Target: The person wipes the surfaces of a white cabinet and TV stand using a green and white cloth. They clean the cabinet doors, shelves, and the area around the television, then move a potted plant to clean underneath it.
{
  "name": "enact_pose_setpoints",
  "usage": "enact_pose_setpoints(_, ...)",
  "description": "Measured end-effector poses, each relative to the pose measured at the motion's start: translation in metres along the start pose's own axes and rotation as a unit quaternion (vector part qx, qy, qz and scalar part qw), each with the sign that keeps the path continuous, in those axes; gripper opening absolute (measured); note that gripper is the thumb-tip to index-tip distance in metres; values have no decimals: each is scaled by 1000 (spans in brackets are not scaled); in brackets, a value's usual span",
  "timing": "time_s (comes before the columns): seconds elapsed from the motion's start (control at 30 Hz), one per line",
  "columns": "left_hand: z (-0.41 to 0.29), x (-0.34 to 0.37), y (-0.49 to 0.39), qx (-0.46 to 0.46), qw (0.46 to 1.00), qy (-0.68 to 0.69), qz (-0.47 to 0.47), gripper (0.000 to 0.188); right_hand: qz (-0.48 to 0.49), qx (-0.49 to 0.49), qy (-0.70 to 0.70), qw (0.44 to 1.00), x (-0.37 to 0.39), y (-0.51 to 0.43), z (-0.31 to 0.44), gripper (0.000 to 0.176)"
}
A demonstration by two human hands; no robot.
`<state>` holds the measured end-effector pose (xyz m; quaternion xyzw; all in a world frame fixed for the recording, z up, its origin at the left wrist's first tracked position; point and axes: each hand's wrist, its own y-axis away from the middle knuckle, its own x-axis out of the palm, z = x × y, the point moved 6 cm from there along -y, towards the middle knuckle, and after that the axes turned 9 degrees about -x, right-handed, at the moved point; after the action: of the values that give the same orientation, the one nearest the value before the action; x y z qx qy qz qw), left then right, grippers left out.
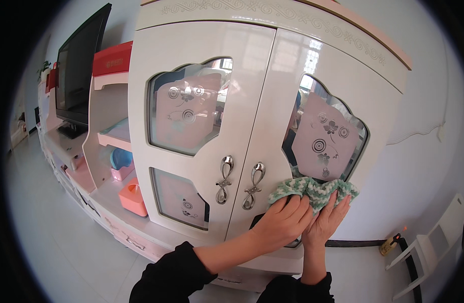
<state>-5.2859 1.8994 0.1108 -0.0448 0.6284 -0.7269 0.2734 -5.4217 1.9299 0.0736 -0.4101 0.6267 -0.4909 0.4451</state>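
A green-and-white striped fluffy cloth point(311, 190) lies bunched against the right door point(273, 140) of a glossy white cabinet, just below its frosted glass pane point(328, 136). My left hand point(283, 221) has its fingers curled on the cloth's lower left part. Close beside it, my right hand point(324, 221) holds the cloth's right part, fingers stretched upward over it. Silver looped handles, one on the left door point(225, 180) and one on the right door point(253, 186), stand left of the cloth. My forearms partly hide the lower pane of the right door.
Left of the cabinet, open shelves hold an orange tissue box point(133, 197), a blue-and-pink container point(121, 161) and a red box point(112, 59). Farther left stands a black television point(80, 72). At right are a white chair point(430, 246) and a spray bottle point(389, 244) near the wall.
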Motion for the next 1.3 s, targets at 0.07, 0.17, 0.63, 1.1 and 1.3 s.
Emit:
enact_pose_setpoints(0.07,1,-2,-11,9,1000,-10,-4,32,-11,12,1,1000,-1,-14,1,53)
enact_pose_setpoints(0.17,17,-12,-36,-9,999,-19,-46,31,-17,-14,29,999,-3,-55,3,53)
enact_pose_setpoints(0.63,27,-13,7,42,998,-30,-35,24,54,-234,-103,965,-2,-57,25,27)
enact_pose_setpoints(1.1,71,-47,-11,-26,990,-22,-139,24,5,-266,-217,939,10,-116,84,36)
enact_pose_setpoints(1.3,81,-50,-10,-9,990,-3,-142,24,9,-290,-174,941,3,-127,84,34)
